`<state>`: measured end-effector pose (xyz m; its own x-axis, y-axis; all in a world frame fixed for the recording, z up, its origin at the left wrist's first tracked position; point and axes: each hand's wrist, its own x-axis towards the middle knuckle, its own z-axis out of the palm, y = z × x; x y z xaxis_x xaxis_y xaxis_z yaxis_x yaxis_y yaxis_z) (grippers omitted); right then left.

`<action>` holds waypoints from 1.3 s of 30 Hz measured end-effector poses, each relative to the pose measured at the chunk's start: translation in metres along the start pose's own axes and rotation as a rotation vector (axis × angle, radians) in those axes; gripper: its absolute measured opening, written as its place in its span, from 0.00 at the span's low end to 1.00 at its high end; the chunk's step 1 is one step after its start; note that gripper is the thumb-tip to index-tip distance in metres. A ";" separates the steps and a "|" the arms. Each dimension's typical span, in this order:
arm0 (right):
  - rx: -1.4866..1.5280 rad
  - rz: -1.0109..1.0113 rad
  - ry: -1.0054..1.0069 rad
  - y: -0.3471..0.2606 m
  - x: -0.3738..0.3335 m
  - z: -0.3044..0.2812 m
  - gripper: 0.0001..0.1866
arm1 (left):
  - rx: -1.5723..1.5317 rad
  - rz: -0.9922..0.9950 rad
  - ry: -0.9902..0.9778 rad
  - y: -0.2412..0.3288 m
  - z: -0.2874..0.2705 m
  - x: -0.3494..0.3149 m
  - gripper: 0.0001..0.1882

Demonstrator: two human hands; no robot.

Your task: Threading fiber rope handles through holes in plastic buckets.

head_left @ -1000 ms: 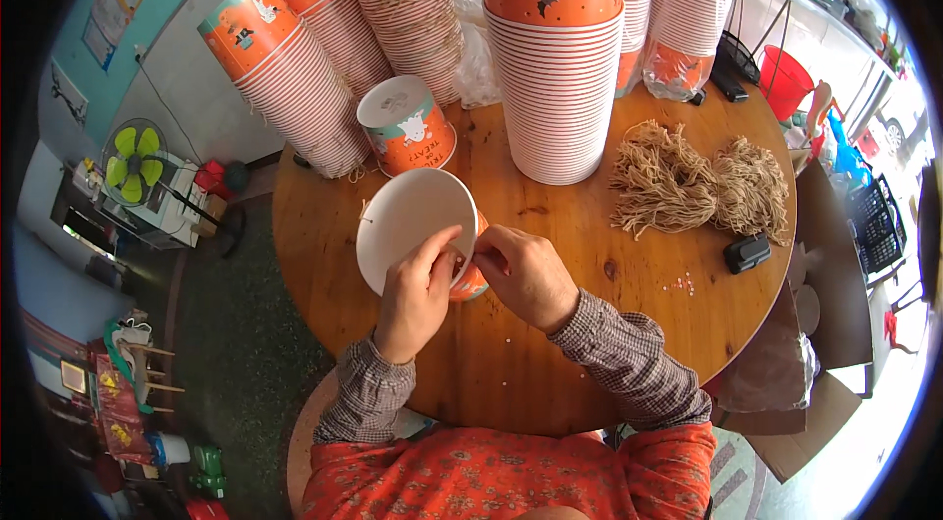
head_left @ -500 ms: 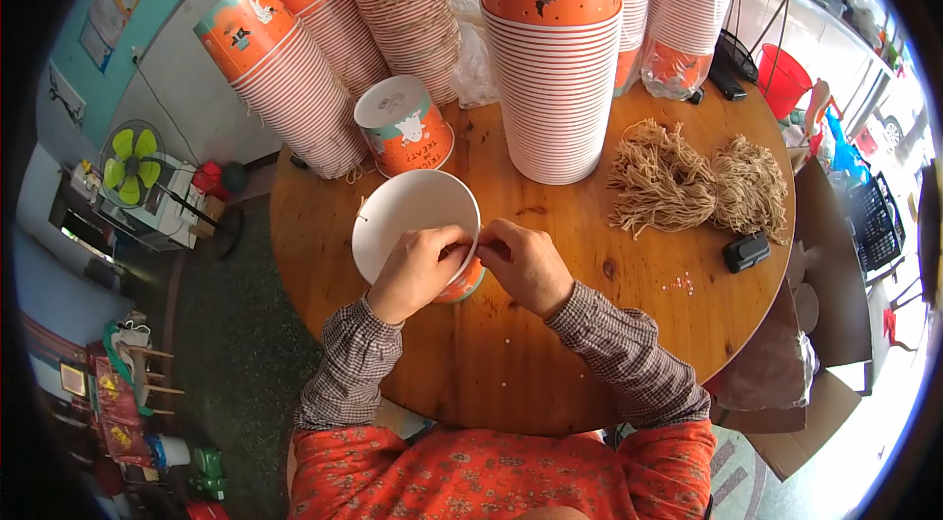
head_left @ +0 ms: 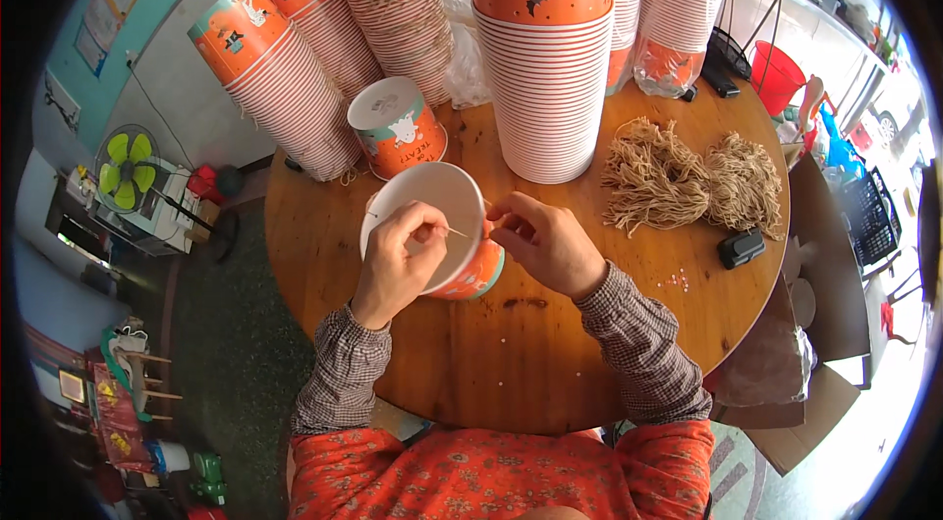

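Bare left hand (head_left: 398,260) and right hand (head_left: 545,243), no rings or gloves visible. Small-checked brown and white shirt sleeves (head_left: 339,378) with buttoned cuffs. At 6 o'clock, orange vest (head_left: 491,476) with a pale floral pattern.

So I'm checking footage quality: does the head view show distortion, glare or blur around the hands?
Head view: strong fisheye bending, with the round table edge curved and dark corners; left hand, right hand and paper bucket are sharp; daylight washes out the right rim.
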<state>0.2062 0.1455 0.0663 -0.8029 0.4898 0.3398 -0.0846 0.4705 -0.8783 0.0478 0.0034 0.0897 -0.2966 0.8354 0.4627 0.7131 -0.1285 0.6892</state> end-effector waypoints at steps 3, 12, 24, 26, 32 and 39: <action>0.001 -0.166 -0.019 -0.008 -0.002 0.005 0.10 | 0.068 0.161 -0.063 0.014 0.003 0.002 0.05; 0.051 -0.221 -0.420 -0.012 -0.011 -0.001 0.07 | 0.022 0.089 0.108 0.035 0.028 -0.029 0.04; 0.271 0.157 -0.175 -0.031 -0.031 0.042 0.08 | 0.149 -0.137 0.144 0.024 0.016 -0.073 0.11; 0.285 0.128 -0.146 -0.028 -0.038 0.046 0.07 | 0.109 -0.181 0.119 0.025 0.014 -0.071 0.10; 0.187 -0.007 -0.107 -0.010 -0.049 0.038 0.06 | 0.091 -0.155 0.068 0.019 0.021 -0.066 0.07; -0.432 -0.314 -0.086 -0.022 -0.029 -0.036 0.13 | 0.307 0.154 -0.027 0.022 0.009 -0.054 0.05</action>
<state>0.2523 0.1471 0.0880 -0.8251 0.2236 0.5188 -0.0926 0.8524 -0.5146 0.0849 -0.0394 0.0750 -0.1570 0.8329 0.5308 0.9073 -0.0906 0.4106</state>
